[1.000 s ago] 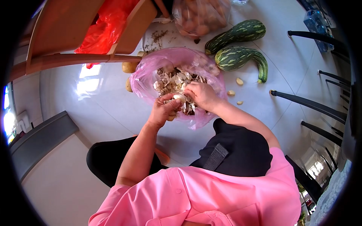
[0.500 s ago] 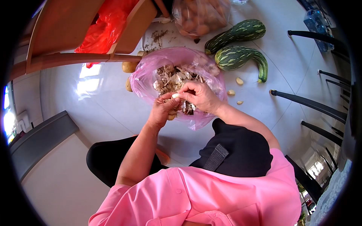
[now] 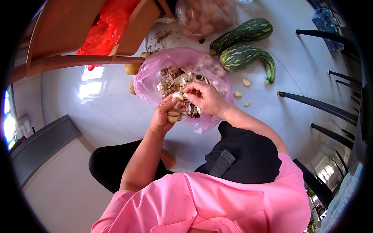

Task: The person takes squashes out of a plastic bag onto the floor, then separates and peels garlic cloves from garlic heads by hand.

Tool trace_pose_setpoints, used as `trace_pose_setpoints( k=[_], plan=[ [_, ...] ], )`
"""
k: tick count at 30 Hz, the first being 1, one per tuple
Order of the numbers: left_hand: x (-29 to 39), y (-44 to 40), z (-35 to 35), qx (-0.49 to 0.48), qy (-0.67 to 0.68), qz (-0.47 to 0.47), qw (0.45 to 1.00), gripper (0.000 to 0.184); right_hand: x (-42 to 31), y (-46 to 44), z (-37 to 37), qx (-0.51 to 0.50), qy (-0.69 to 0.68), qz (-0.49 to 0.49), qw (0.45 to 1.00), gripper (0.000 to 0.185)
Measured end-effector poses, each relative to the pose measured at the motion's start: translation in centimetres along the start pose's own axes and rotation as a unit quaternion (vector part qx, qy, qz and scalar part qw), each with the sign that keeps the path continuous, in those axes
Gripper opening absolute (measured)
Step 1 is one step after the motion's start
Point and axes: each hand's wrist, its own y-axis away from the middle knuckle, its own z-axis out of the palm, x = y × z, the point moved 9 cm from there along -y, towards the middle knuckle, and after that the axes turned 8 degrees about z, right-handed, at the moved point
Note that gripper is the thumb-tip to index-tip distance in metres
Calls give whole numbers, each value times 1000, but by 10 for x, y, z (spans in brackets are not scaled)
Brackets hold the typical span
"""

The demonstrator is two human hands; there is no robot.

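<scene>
My left hand [image 3: 164, 113] is closed around several garlic cloves [image 3: 174, 115], and holds one pale garlic clove [image 3: 177, 96] up between thumb and forefinger. The thumb and forefinger of my right hand [image 3: 203, 96] pinch at the right end of that raised clove; whether they hold the clove itself or its loose skin is too small to tell. Both hands are over a pink plastic bag [image 3: 145, 79], which lies spread open on the floor. Inside it are garlic bulbs [image 3: 162, 87] and a heap of dry garlic skins [image 3: 179, 82].
Three loose cloves [image 3: 246, 82] lie on the tiled floor right of the bag. Two striped green squashes [image 3: 248, 58] rest behind them. A clear bag of brown round produce [image 3: 206, 17] stands at the back. Potatoes [image 3: 132, 69] and a wooden chair [image 3: 85, 62] are left; black furniture legs [image 3: 314, 103] stand right.
The raised clove has turned and now shows more of its surface in my left fingers. The cloves in my left palm have come into clearer view. My right hand has barely moved.
</scene>
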Motion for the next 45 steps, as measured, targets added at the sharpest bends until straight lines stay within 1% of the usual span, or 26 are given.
trace_pose_setpoints(
  k=[1, 5, 7, 8, 10, 11, 14, 16, 17, 19, 20, 22, 23, 24, 26, 27, 29, 30, 32, 36, 39, 40, 41, 42, 43, 45],
  plan=[
    [0, 0, 0, 0, 0, 0, 1000, 30, -2, 1, 3, -19, -23, 15, 999, 14],
    [1, 1, 8, -7, -30, -11, 999, 31, 9, 1, 9, -17, -70, 29, 997, 14],
    [2, 3, 12, -6, -44, -12, 999, 32, 4, 1, 7, 1, -45, -6, 999, 13],
    [3, 2, 13, -3, -64, -8, 998, 32, 5, 1, 7, 0, -45, -5, 999, 13],
    [3, 1, 12, 1, -85, -4, 996, 33, -17, 5, 6, 16, 82, -98, 992, 10],
    [3, 0, 10, -1, -96, 6, 995, 33, -18, 5, 6, 16, 81, -98, 992, 10],
    [2, -1, 7, -9, -112, 12, 994, 33, -21, 5, 6, 30, 107, -91, 990, 11],
    [0, -1, 7, -15, -116, 7, 993, 33, -17, 3, 7, 16, 123, -47, 991, 11],
    [0, -2, 5, -5, -115, 8, 993, 33, -16, 3, 8, 16, 123, -46, 991, 11],
    [0, -2, 3, 5, -114, 10, 993, 33, -4, -1, -4, 80, 71, 0, 994, 12],
    [-2, -2, 4, 0, -98, 2, 995, 33, -3, -2, -5, 80, 71, 1, 994, 12],
    [-3, -2, 4, -6, -82, -4, 997, 33, 2, -3, -18, 112, 113, 39, 987, 14],
    [-3, -2, 1, 0, -66, -7, 998, 34, 1, -5, -15, 70, 188, 33, 979, 14],
    [-4, -2, -2, 6, -50, -10, 999, 36, 3, -5, -14, 69, 188, 33, 979, 14],
    [-5, -4, -7, 16, -33, -13, 999, 36, -5, -2, -8, 64, 139, -44, 987, 15],
    [-6, -4, -9, 26, -17, -17, 999, 37, -9, -2, -7, 63, 139, -44, 987, 15],
    [-6, -3, -7, 7, -15, -23, 1000, 36, -31, 2, 2, 11, 86, -126, 988, 13],
    [-7, -3, -3, -13, -13, -28, 999, 36, -27, 1, 3, 11, 86, -126, 988, 13],
    [-9, -2, -3, -11, -11, -38, 999, 36, -22, 1, 8, -1, 99, -163, 982, 12],
    [-9, 0, 3, -18, -10, -54, 998, 36, -26, 2, 9, -1, 101, -168, 981, 9],
    [-9, 0, 3, -12, -8, -52, 999, 35, -24, 2, 10, 9, 116, -145, 983, 9],
    [-8, 1, 3, -12, -8, -52, 999, 35, -21, 1, 7, 26, 121, -122, 985, 9],
    [-7, 1, 7, -32, -29, -51, 998, 32, -18, -1, 4, 44, 126, -99, 986, 9],
    [-6, 1, 10, -52, -49, -51, 996, 30, -17, -1, 4, 44, 125, -99, 986, 9],
    [-5, 1, 10, -52, -49, -51, 996, 30, -17, -1, 3, 54, 130, -103, 985, 9],
    [-7, 2, 12, -73, -62, -71, 993, 24, -15, -3, 0, 64, 135, -108, 983, 9]
  ],
)
